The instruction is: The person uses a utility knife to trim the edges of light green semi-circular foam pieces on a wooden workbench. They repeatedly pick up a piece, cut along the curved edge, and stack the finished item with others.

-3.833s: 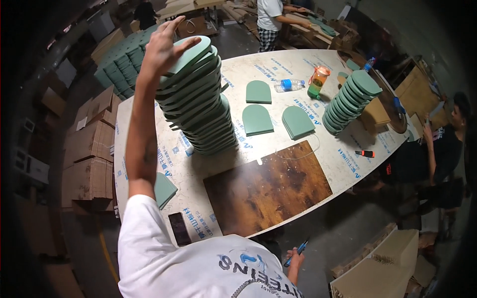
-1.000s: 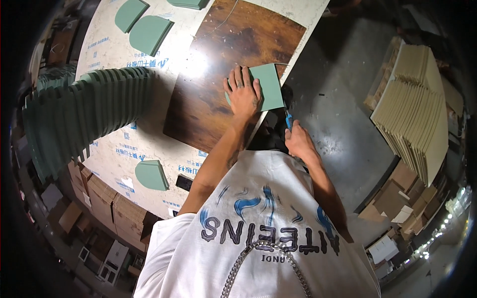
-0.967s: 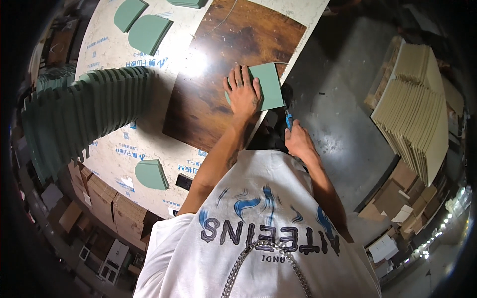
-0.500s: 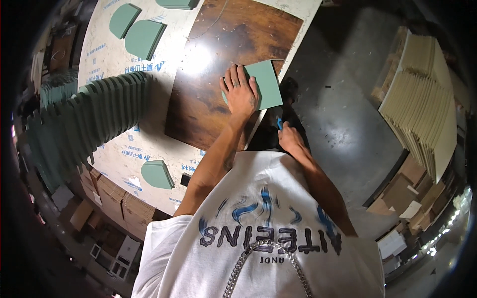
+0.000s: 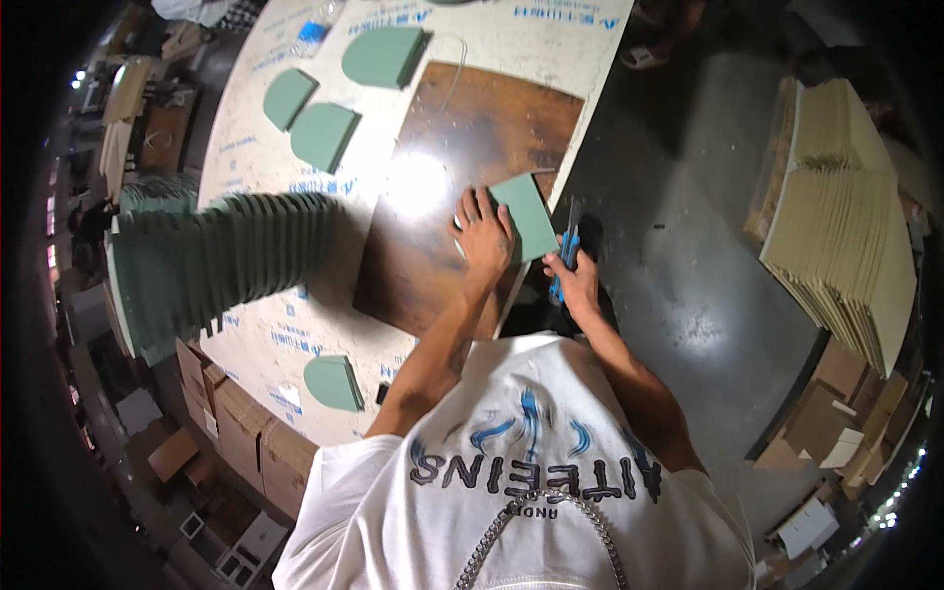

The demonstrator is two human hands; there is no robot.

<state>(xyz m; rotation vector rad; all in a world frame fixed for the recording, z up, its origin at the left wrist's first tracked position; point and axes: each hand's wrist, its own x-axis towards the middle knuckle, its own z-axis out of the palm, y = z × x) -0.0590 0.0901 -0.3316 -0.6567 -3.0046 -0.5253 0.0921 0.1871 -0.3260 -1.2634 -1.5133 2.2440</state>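
Note:
A green panel [image 5: 532, 218] lies over the right edge of a brown wood-patterned board [image 5: 501, 113]. My left hand [image 5: 482, 236] rests flat on the panel's left part, fingers spread, pressing on it without gripping. My right hand [image 5: 580, 278] is closed around a blue utility knife [image 5: 567, 258], just off the panel's lower right corner. The knife's slim blade end points away from me. Whether the blade touches the panel's edge, I cannot tell.
The white table [image 5: 295, 258] carries a long leaning row of green panels [image 5: 211, 261] at left. Several loose round-ended green pieces [image 5: 324, 136] lie farther off, and another [image 5: 332, 382] nearer me. Pale stacked sheets [image 5: 836, 221] stand on the right, beyond the grey floor.
My right hand has brought the knife up beside the panel, showing more of it. The left hand stays flat on the panel. The whole view has shifted, revealing more of the table's far side.

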